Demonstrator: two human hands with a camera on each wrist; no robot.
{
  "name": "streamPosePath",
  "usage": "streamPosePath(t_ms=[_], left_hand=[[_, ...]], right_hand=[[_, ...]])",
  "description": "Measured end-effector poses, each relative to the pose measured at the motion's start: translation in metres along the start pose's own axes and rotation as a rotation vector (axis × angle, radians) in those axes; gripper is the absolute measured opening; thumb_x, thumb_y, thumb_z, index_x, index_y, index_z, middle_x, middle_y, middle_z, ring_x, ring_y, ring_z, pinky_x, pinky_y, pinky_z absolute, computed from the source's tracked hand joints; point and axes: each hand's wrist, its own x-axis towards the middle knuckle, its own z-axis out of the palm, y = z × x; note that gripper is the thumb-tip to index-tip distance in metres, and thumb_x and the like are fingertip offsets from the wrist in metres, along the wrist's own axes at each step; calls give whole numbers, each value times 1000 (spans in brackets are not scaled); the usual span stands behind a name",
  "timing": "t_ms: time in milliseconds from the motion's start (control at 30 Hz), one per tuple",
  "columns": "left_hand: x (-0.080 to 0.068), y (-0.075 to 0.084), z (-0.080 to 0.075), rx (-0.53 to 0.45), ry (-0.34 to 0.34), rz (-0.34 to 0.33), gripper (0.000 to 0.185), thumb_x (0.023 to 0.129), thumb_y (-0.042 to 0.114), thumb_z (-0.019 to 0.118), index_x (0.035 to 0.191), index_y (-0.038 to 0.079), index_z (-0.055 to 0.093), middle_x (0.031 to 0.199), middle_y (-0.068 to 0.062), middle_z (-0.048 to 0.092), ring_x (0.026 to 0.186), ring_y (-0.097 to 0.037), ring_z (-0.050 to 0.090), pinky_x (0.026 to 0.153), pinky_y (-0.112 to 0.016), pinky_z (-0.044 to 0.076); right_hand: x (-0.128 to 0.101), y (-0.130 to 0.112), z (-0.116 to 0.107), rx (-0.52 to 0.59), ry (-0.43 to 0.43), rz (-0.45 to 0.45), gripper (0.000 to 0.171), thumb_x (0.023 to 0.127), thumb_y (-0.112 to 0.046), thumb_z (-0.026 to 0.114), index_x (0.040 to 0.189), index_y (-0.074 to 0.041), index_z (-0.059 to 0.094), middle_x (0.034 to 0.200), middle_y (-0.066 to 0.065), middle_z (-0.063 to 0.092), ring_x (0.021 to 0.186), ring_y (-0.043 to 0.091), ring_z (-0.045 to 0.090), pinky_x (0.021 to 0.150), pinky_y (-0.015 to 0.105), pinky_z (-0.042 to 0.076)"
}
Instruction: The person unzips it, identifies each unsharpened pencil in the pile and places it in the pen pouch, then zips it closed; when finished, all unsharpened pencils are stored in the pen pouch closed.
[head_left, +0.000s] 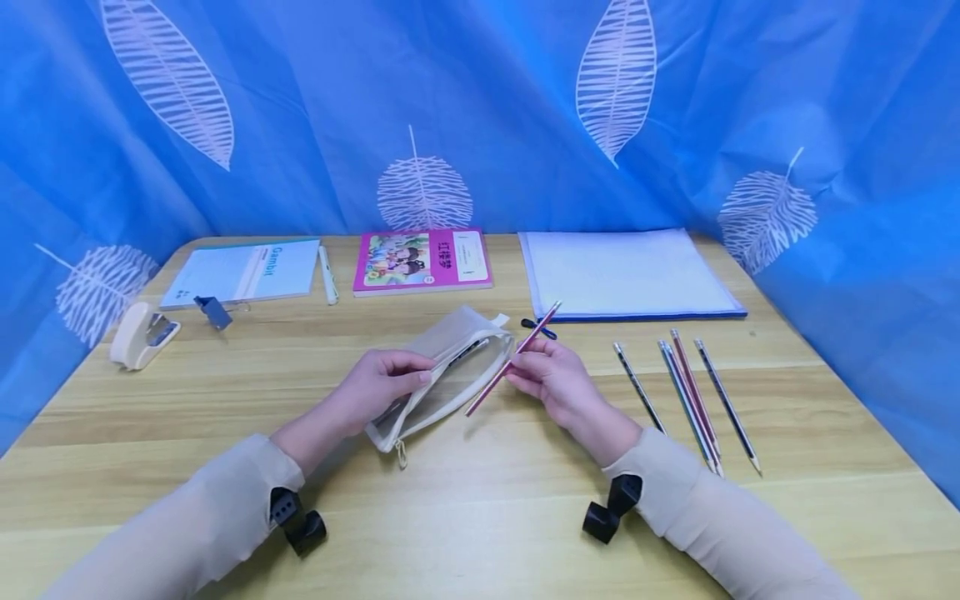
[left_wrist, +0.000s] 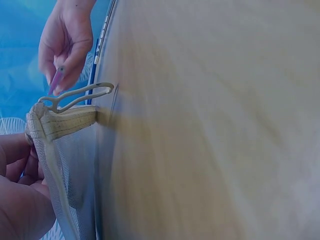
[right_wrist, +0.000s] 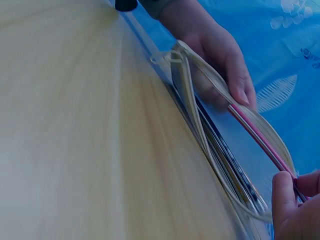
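My left hand (head_left: 378,383) pinches one side of a pale mesh zip pouch (head_left: 446,337) on the table, and its mouth gapes. A looped pull (head_left: 401,454) hangs from the near end of the zip. In the right wrist view, several pencils (right_wrist: 235,175) lie inside the pouch. My right hand (head_left: 555,383) pinches a red striped pencil (head_left: 491,392), held slanted beside the pouch mouth, its lower end toward me. In the right wrist view this pencil overlaps the mouth's edge, near the left fingers.
Several loose pencils (head_left: 693,392) lie at right. Along the back are a light blue notebook (head_left: 247,271), a white pen (head_left: 327,275), a pink book (head_left: 423,262) and a white pad (head_left: 630,275). A stapler (head_left: 138,337) and blue binder clip (head_left: 213,312) sit left; a small dark item (head_left: 542,330) lies behind the pencil.
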Motion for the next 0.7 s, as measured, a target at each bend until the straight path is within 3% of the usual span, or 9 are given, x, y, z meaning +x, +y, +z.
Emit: streamPosePath(t_ms=[433, 700], left_hand=[[4, 1, 5, 23, -15, 2, 26, 89, 9, 60, 112, 0, 65, 109, -12, 63, 86, -14, 53, 71, -24, 46], [5, 2, 8, 26, 2, -7, 26, 89, 12, 60, 113, 3, 65, 112, -13, 64, 93, -18, 53, 75, -27, 44]], right_hand=[[0, 35, 46, 18, -49, 29, 18, 84, 10, 52, 102, 8, 50, 78, 5, 62, 69, 11, 64, 69, 25, 54], [2, 46, 58, 8, -136, 61, 18, 85, 9, 51, 103, 8, 50, 82, 5, 61, 70, 10, 63, 70, 23, 53]])
